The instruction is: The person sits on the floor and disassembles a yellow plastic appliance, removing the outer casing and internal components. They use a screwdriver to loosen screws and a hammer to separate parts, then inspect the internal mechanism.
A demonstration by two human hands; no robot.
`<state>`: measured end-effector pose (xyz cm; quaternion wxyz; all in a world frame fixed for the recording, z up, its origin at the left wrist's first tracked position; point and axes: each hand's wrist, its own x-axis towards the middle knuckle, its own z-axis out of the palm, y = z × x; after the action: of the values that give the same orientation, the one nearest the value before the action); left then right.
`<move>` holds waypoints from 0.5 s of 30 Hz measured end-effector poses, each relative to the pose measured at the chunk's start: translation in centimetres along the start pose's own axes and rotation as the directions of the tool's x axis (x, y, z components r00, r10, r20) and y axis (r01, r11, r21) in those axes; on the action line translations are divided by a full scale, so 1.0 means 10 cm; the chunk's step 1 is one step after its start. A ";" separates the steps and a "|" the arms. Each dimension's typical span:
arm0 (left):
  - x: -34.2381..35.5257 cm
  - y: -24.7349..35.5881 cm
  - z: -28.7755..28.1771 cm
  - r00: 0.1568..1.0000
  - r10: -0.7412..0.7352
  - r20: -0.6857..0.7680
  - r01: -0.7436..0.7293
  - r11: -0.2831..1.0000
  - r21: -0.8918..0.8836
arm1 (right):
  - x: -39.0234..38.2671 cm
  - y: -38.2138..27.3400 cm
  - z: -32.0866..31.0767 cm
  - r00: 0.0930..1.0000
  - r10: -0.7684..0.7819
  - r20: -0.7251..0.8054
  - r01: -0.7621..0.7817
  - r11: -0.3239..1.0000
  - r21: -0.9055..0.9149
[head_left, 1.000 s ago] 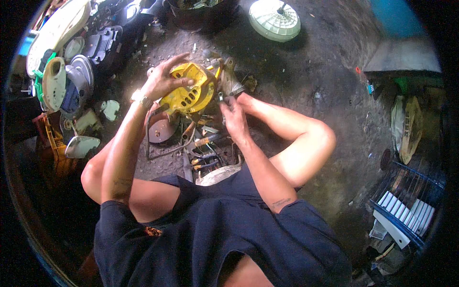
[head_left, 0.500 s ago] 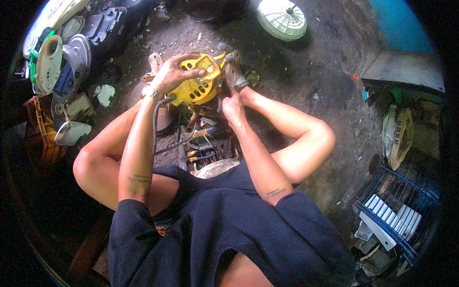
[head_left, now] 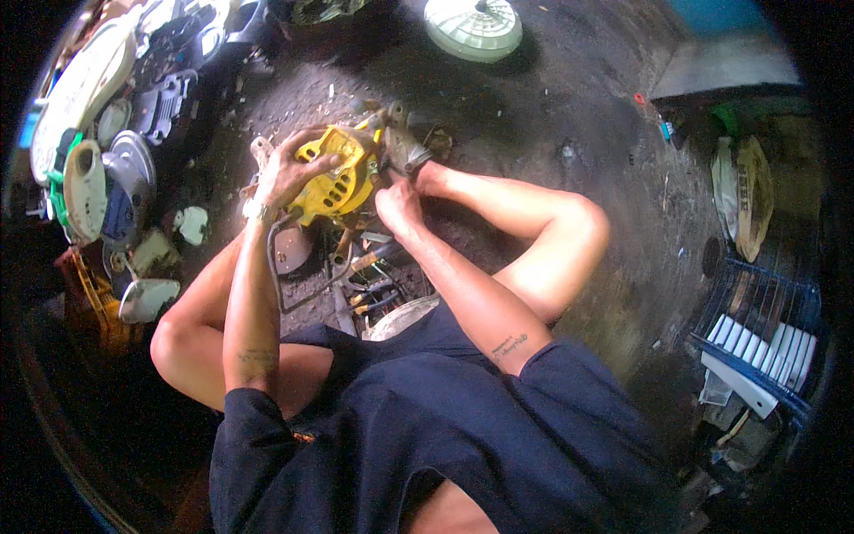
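A yellow housing with oval slots is held up between my feet, and my left hand is shut on its upper left side, thumb across the top. My right hand is closed at the housing’s right edge, beside my right foot, on something dark I cannot make out. A black cable loops down from the housing’s lower left. Beneath it, between my bent legs, lie jumbled hand tools, some with orange and black handles.
Plastic covers and lids are piled along the left, with an orange crate below them. A pale round cover lies ahead. At the right are folded sacks and a blue wire rack holding white strips.
The view has shifted slightly. My right hand and forearm have moved closer against the housing’s right edge, and the metal piece earlier showing in it is now mostly hidden. My left hand keeps its grip.
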<state>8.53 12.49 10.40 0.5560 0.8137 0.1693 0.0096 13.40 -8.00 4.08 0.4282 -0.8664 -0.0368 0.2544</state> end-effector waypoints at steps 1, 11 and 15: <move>-0.02 0.04 0.00 0.997 -0.075 0.003 0.075 0.997 0.001 | -0.01 0.01 0.00 1.000 0.008 -0.001 -0.008 0.999 0.038; -0.06 0.20 0.04 0.972 0.224 0.075 -0.234 0.866 0.442 | 0.27 0.26 -0.14 0.959 -0.104 0.264 0.115 0.993 -0.026; -0.10 0.15 0.01 0.971 0.225 0.080 -0.237 0.874 0.425 | 0.80 0.06 -0.54 0.816 -0.205 0.541 0.488 0.747 -0.452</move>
<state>8.05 11.61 11.89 0.3593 0.9309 0.0609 0.0265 22.83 -10.03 3.04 0.1675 -0.8450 -0.3764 0.3409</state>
